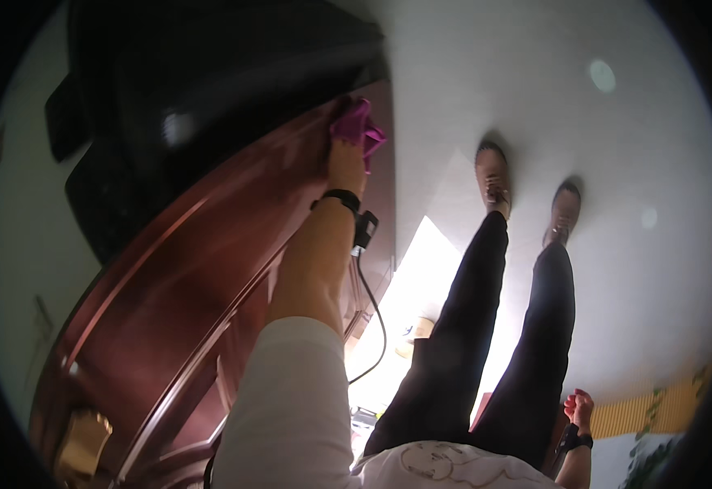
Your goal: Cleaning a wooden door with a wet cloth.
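Note:
My left hand (pixel 347 164) reaches out to the far end of a reddish-brown polished wooden furniture piece (pixel 166 293), shut on a purple cloth (pixel 351 127). The cloth lies against the wood beside a large glossy black object (pixel 209 79), and its folds hide my fingers. A black band circles the left wrist; a small black device (pixel 365 229) with a cable hangs by the forearm. My right hand (pixel 579 406) hangs low at my right side, fingers curled, with nothing visible in it. It also has a black wristband.
My brown laced shoes (pixel 493 168) stand on a pale floor (pixel 637 140), to the right of the furniture. Bright light falls between the furniture and my legs. A gold-coloured object (pixel 84 445) shows at lower left, a yellow ribbed surface (pixel 625 417) and green leaves (pixel 652 461) at lower right.

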Demonstrator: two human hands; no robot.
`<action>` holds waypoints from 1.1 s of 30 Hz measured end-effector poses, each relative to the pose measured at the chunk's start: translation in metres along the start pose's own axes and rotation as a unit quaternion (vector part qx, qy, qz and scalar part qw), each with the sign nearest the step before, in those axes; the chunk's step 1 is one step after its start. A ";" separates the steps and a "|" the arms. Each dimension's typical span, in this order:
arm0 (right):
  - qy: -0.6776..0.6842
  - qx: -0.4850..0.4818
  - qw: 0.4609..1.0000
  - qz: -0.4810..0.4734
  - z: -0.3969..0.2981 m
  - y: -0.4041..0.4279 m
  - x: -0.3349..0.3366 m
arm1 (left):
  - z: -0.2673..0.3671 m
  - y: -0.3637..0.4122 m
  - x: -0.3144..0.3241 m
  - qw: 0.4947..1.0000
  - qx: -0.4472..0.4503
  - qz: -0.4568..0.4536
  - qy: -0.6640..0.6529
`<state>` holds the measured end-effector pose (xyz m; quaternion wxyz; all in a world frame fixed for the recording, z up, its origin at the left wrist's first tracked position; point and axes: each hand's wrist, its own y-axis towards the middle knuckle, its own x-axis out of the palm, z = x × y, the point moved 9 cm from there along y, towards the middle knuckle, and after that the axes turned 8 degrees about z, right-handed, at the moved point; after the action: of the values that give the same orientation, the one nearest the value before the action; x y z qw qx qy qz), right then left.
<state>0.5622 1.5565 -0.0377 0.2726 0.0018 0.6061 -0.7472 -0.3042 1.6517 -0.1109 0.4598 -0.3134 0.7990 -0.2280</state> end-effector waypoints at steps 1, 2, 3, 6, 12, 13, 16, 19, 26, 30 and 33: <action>0.010 -0.027 1.000 0.004 -0.009 0.007 -0.002 | 0.006 -0.012 -0.016 0.998 0.005 0.022 0.054; 0.014 -0.050 0.999 -0.010 -0.020 0.009 0.003 | 0.007 -0.022 -0.026 0.998 0.012 -0.050 0.035; 0.008 -0.062 0.998 -0.012 -0.027 0.010 0.015 | -0.011 -0.044 -0.042 0.998 -0.002 -0.001 0.059; 0.009 -0.131 0.991 -0.019 -0.057 0.024 0.016 | -0.048 -0.096 -0.085 0.993 -0.087 0.075 -0.018; 0.015 -0.214 0.976 -0.040 -0.089 -0.036 0.005 | -0.141 -0.244 -0.183 0.965 -0.196 0.169 0.029; 0.006 -0.223 0.974 -0.042 -0.092 -0.046 -0.002 | -0.152 -0.267 -0.198 0.958 -0.221 0.176 0.043; -0.036 -0.265 0.963 -0.038 -0.122 -0.064 -0.013 | -0.198 -0.313 -0.251 0.926 -0.303 0.226 -0.023; -0.048 -0.297 0.953 -0.024 -0.133 -0.084 -0.011 | -0.227 -0.361 -0.304 0.883 -0.352 0.306 -0.058; -0.113 -0.413 0.897 -0.113 -0.216 -0.190 0.060 | -0.225 -0.435 -0.360 0.715 -0.360 0.550 -0.238; -0.179 -0.550 0.756 -0.306 -0.268 -0.443 0.164 | -0.201 -0.439 -0.373 0.407 -0.305 0.439 -0.740; -0.084 -0.512 0.661 -0.542 -0.244 -0.615 0.224 | -0.149 -0.445 -0.425 0.371 -0.161 0.327 -0.854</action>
<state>0.0396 1.7586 0.3792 -0.1728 -0.5291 0.7617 -0.3315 -0.1432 1.6535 0.5018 0.8772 -0.1239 0.0433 0.4619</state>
